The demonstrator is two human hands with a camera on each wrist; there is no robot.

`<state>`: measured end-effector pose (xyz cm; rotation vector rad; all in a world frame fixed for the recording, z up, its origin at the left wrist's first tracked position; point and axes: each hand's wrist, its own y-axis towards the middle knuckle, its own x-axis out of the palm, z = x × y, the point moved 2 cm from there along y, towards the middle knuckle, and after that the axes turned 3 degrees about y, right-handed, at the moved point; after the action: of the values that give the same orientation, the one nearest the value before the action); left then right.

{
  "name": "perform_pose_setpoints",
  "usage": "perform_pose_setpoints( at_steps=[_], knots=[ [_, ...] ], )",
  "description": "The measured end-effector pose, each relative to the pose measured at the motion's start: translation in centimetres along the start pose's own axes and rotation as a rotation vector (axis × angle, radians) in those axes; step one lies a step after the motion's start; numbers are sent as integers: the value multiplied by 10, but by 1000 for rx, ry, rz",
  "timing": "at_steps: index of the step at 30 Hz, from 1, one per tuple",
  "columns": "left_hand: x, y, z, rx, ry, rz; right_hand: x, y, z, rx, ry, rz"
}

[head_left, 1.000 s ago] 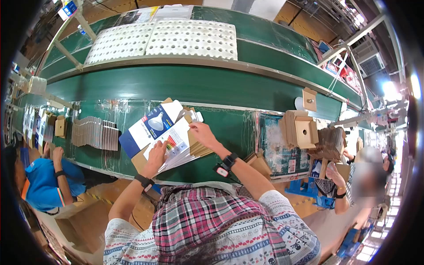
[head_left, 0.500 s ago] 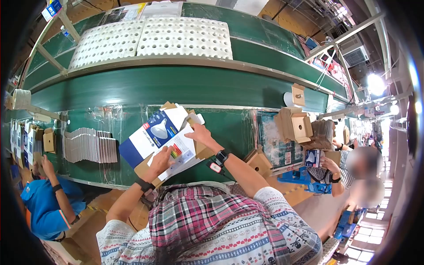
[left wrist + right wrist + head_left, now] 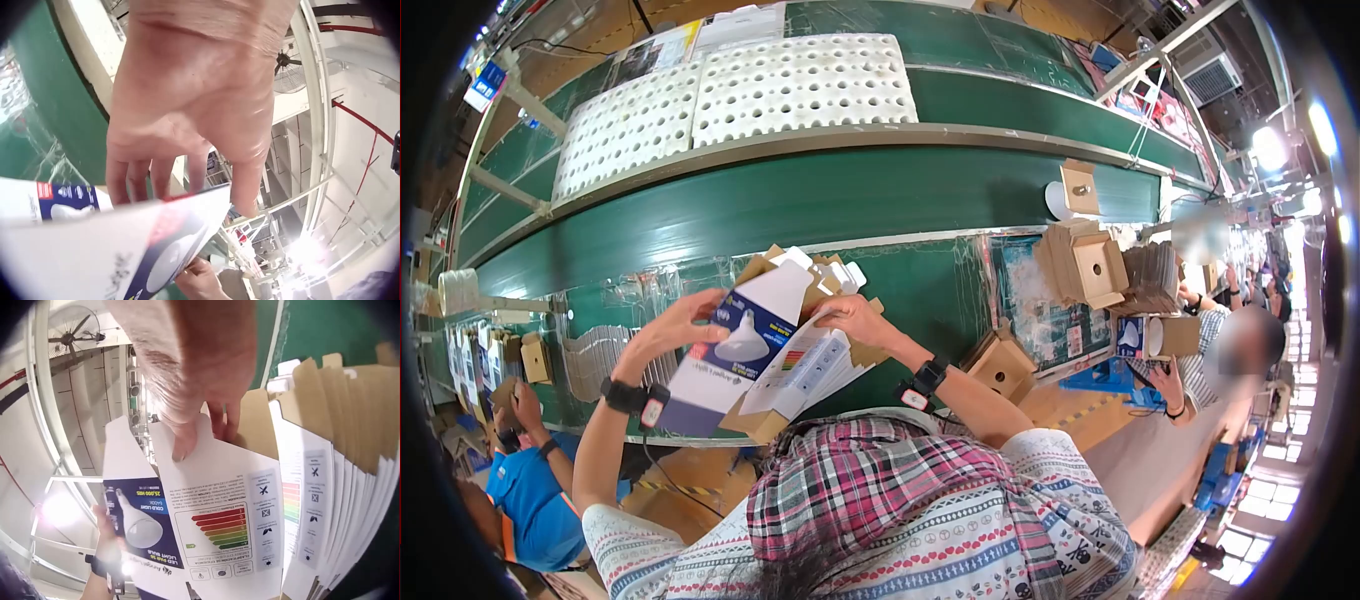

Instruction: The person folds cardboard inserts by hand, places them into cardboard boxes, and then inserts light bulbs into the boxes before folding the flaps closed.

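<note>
A blue and white light bulb box (image 3: 745,345) with a bulb picture stands at an angle over the green bench. My left hand (image 3: 675,328) grips its left edge, thumb and fingers on either side of the panel; its fingertips are hidden behind the card in the left wrist view. On the upper flap, my right hand (image 3: 852,318) pinches the white card, thumb in front and fingers behind. The right wrist view shows the side panel with a coloured energy chart (image 3: 222,528). Beside it, flat boxes (image 3: 337,469) lie fanned in a stack.
Another fanned stack of flat cartons (image 3: 610,362) lies left. Brown cardboard inserts (image 3: 1090,265) pile up right, with more inserts (image 3: 1000,370) near the front edge. White foam trays (image 3: 800,85) sit beyond the belt (image 3: 820,190). People work at both sides.
My left hand has moved from the chart side to the box's left edge. The box has lifted and turned away from the stack. My right hand stays near the upper flaps.
</note>
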<state>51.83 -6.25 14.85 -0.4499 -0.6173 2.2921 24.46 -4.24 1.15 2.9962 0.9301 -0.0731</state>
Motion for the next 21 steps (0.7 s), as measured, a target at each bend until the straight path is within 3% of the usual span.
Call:
perform_pose_setpoints(
  at_steps=[1,3,5,7,10,11,12,15,16,19,21],
  knots=[
    [6,-5,5,-66,-21,-9,3,-3,-7,-2,37,-6],
    [27,1,-14,-3,-105,-15,9,-6,-21,-12,108,-27],
    [40,8,-60,-227,-163,14,14,-10,-1,7,134,-102],
    [52,10,-27,-211,-255,23,11,-15,16,-76,218,-168],
    [70,17,-59,-245,101,40,5,-32,15,-61,33,-254],
    [74,18,-59,-257,97,0,1,-36,8,-62,-33,-305],
    [76,21,-62,-228,30,4,-1,-42,8,45,62,-367],
    [70,35,-113,-205,-390,-59,6,-55,28,41,39,-335],
    [65,29,-117,-271,-455,-2,5,-58,26,186,42,-294],
    [59,20,-157,-266,-532,-31,7,-66,40,142,78,-265],
    [68,17,-120,-246,-723,-59,11,-71,59,196,339,-209]
  ],
)
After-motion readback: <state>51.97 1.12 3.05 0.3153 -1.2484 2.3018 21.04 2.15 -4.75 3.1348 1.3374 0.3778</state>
